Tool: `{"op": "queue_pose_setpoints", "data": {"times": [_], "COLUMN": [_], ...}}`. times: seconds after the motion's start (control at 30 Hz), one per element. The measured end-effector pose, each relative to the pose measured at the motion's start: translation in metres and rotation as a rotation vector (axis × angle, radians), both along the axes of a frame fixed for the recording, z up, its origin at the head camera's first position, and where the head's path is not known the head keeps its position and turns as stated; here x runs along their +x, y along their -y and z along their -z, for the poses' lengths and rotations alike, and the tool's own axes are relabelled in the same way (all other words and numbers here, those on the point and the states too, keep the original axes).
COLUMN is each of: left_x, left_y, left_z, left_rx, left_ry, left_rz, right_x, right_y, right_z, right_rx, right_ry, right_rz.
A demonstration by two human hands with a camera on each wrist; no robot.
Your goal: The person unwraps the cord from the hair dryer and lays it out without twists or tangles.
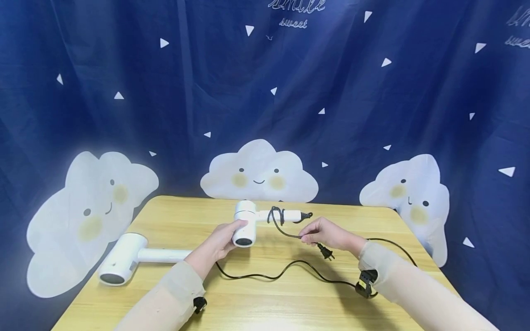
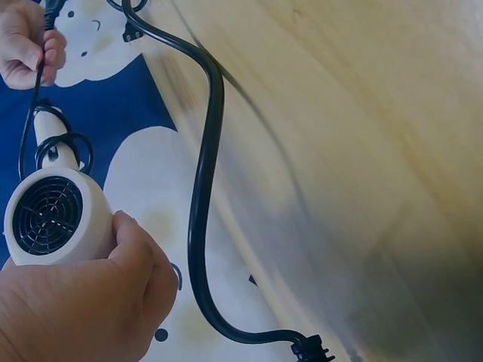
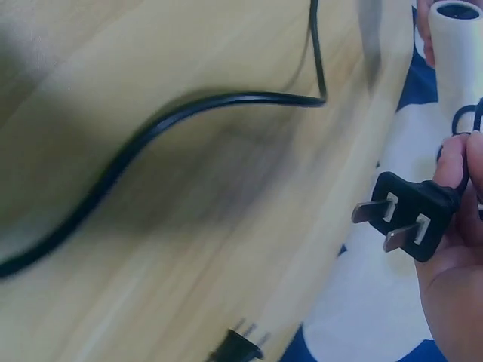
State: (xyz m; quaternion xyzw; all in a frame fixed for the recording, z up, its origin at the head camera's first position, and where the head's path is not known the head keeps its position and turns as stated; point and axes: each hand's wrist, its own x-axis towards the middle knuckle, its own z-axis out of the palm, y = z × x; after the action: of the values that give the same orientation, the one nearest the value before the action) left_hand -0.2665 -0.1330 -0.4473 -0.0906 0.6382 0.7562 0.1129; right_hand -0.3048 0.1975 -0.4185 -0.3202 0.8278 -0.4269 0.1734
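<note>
In the head view, my left hand (image 1: 223,239) grips the barrel of a small white hair dryer (image 1: 245,212), held above the table with its handle pointing right. A thin black cord (image 1: 286,233) is looped around that handle. My right hand (image 1: 327,233) pinches this cord near its end, and the two-pin plug (image 1: 325,251) hangs just below the fingers. The right wrist view shows the plug (image 3: 411,215) close up, both metal prongs bare. The dryer's round black grille (image 2: 49,216) faces the left wrist camera.
Another white hair dryer (image 1: 124,259) lies at the left of the wooden table (image 1: 265,303), its handle end hidden behind my left arm. A thicker black cord (image 1: 269,277) snakes across the tabletop. A second plug (image 3: 238,348) lies low in the right wrist view. A blue curtain (image 1: 265,115) hangs behind.
</note>
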Motion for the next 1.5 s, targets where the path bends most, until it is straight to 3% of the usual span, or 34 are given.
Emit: {"op": "queue_pose_setpoints", "data": {"times": [0.33,0.47,0.67,0.97,1.23,1.5], "left_x": [0.005,0.005,0.004,0.005,0.008,0.009], "left_y": [-0.001,-0.001,0.000,0.003,0.002,0.002], "left_z": [-0.001,0.001,0.004,0.003,0.001,0.000], "left_rx": [-0.021,-0.021,-0.004,-0.009,-0.002,-0.001], "left_ry": [-0.008,-0.011,-0.007,-0.009,-0.014,-0.012], "left_rz": [0.013,0.016,0.013,0.022,0.045,0.052], "right_x": [0.006,0.009,0.011,0.003,-0.010,-0.024], "right_y": [0.002,0.004,0.006,0.006,0.004,0.003], "right_z": [-0.031,-0.042,-0.065,-0.092,-0.105,-0.105], "right_rx": [0.089,0.140,0.157,0.172,0.194,0.225], "right_ry": [-0.025,-0.056,-0.160,-0.324,-0.417,-0.548], "right_rz": [-0.160,-0.185,-0.169,-0.130,-0.097,0.043]}}
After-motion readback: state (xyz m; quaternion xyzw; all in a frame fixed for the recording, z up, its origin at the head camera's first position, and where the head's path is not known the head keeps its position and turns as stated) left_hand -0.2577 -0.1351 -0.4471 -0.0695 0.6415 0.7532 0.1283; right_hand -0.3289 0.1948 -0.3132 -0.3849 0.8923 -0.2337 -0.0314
